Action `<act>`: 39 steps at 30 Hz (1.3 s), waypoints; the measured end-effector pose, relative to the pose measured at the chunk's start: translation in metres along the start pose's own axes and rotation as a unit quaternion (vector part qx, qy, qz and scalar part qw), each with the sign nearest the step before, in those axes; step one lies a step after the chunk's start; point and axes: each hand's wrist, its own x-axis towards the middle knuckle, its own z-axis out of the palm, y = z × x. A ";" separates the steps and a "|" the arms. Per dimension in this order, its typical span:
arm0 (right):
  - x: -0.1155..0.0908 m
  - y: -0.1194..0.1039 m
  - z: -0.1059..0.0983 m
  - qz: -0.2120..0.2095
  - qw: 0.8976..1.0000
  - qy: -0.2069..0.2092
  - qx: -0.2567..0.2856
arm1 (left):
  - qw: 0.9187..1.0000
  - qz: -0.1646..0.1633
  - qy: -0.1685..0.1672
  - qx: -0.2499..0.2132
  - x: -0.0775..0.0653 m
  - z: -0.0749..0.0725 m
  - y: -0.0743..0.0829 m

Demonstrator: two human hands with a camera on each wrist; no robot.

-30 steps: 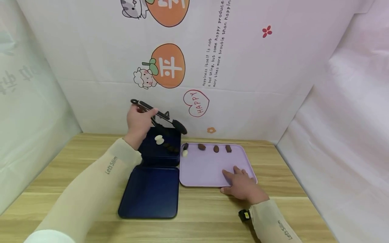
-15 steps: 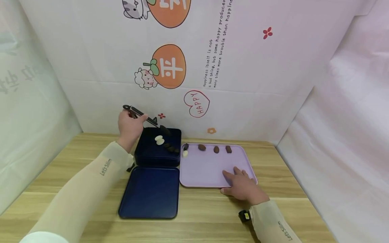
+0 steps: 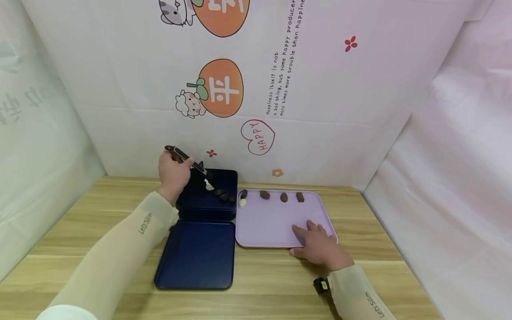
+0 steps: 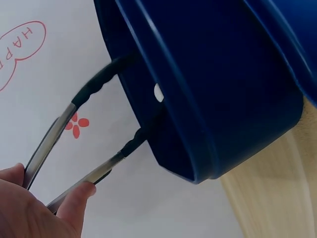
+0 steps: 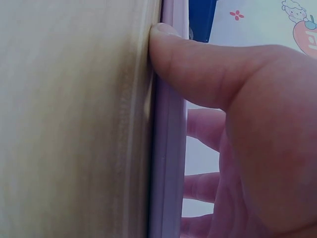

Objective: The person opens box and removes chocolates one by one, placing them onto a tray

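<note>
My left hand [image 3: 174, 175] grips a pair of black and metal tongs [image 3: 192, 161] by the handles. Their dark tips reach into the dark blue box [image 3: 206, 214], beside the white oval pieces [image 3: 209, 185]; the tongs partly cover these. In the left wrist view the tong arms [image 4: 47, 144] stand apart, with a white piece [image 4: 158, 92] showing near one tip. Dark brown pieces [image 3: 224, 195] lie in the box too. My right hand [image 3: 318, 244] rests with spread fingers on the lilac tray [image 3: 268, 226], its thumb [image 5: 171, 54] against the front edge.
Along the tray's far side lie brown pieces [image 3: 284, 197], a dark piece [image 3: 244, 194] and a white one [image 3: 242, 202]. A flat dark blue lid [image 3: 196, 255] lies in front of the box. A printed white cloth [image 3: 320, 111] stands behind the wooden table [image 3: 276, 284].
My left hand has drawn the tongs left, then lowered them into the box; their tips now reach the white pieces. The right hand stays on the tray.
</note>
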 end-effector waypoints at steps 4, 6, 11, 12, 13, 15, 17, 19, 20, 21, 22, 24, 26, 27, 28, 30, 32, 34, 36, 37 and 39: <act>0.000 0.000 0.000 -0.002 1.000 0.000 0.003 | 1.000 -0.006 -0.002 0.002 0.001 0.000 -0.004; 0.000 0.000 0.000 -0.002 1.000 0.001 0.004 | 1.000 -0.007 0.000 0.006 0.001 0.000 -0.005; 0.000 0.000 0.000 0.002 1.000 0.002 0.001 | 1.000 -0.005 0.011 0.016 0.000 -0.001 -0.003; 0.000 0.000 0.000 0.002 1.000 0.003 -0.001 | 1.000 -0.006 0.012 0.015 0.000 -0.002 -0.003; 0.000 0.000 0.000 0.003 1.000 0.003 -0.002 | 1.000 -0.007 0.013 0.016 0.000 -0.002 -0.002; 0.000 0.000 0.000 0.003 1.000 0.003 -0.003 | 1.000 -0.011 0.014 0.014 0.000 -0.004 -0.002; 0.000 0.000 0.000 0.004 1.000 0.003 -0.002 | 1.000 -0.023 0.016 0.004 0.000 -0.005 -0.001; 0.000 0.000 0.001 0.004 1.000 0.002 0.000 | 0.998 -0.044 0.024 -0.024 0.000 -0.008 0.000; 0.000 0.001 0.001 0.004 1.000 0.002 0.001 | 0.997 -0.057 0.027 -0.047 0.000 -0.009 0.001; 0.001 0.001 0.001 0.004 1.000 0.002 0.001 | 0.994 -0.071 0.032 -0.073 0.001 -0.011 0.001; 0.001 0.001 0.002 0.004 1.000 0.002 0.002 | 0.990 -0.087 0.037 -0.109 0.002 -0.012 0.001; 0.001 0.002 0.002 0.005 1.000 0.001 0.001 | 0.978 -0.115 0.044 -0.168 0.003 -0.016 0.002; 0.001 0.002 0.002 0.005 1.000 0.001 -0.001 | 0.967 -0.139 0.048 -0.207 0.006 -0.019 0.001; 0.001 0.002 0.002 0.005 1.000 0.001 -0.001 | 0.963 -0.148 0.050 -0.221 0.007 -0.021 0.001; 0.001 0.002 0.001 0.005 1.000 0.001 -0.001 | 0.959 -0.157 0.051 -0.230 0.008 -0.022 0.001; 0.001 0.001 0.001 0.005 1.000 0.001 -0.003 | 0.957 -0.171 0.052 -0.227 0.009 -0.024 0.002; 0.001 0.001 0.001 0.005 1.000 0.002 -0.004 | 0.952 -0.179 0.056 -0.242 0.010 -0.025 0.003; 0.001 0.000 0.001 0.004 1.000 0.002 -0.003 | 0.950 -0.182 0.054 -0.247 0.010 -0.025 0.006; 0.001 0.000 0.000 0.005 1.000 0.000 -0.002 | 0.948 -0.180 0.050 -0.257 0.009 -0.023 0.010; 0.000 -0.001 0.000 0.006 1.000 0.000 -0.002 | 0.948 -0.178 0.046 -0.261 0.008 -0.022 0.013; 0.000 -0.001 0.000 0.007 1.000 -0.002 -0.001 | 0.948 -0.174 0.036 -0.265 0.006 -0.018 0.019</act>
